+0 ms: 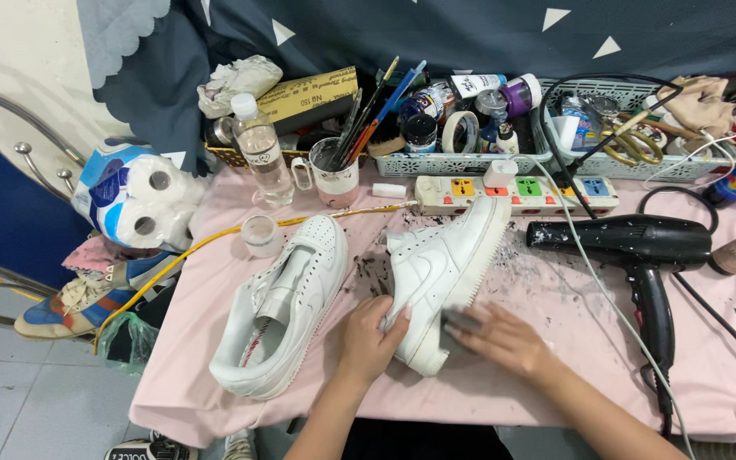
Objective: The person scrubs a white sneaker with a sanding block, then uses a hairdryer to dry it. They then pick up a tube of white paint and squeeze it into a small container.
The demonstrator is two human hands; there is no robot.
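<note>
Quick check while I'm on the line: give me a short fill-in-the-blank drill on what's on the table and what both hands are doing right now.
1. The left hand steadies a sneaker whose colour is ____.
2. The right hand presses a small grey block against that sneaker's ____.
3. The black hair dryer lies to the ____ of the held sneaker.
4. The second sneaker lies on a table cloth coloured ____.

Missing words: white; sole; right; pink

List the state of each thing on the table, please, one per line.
Left hand: gripping the right shoe.
Right hand: pressing a grey pad on the sole.
Right shoe: on its side.
Left shoe: upright, unlaced.
Hair dryer: lying flat.
Bottle: capped, upright.
Scissors: shut.
</note>
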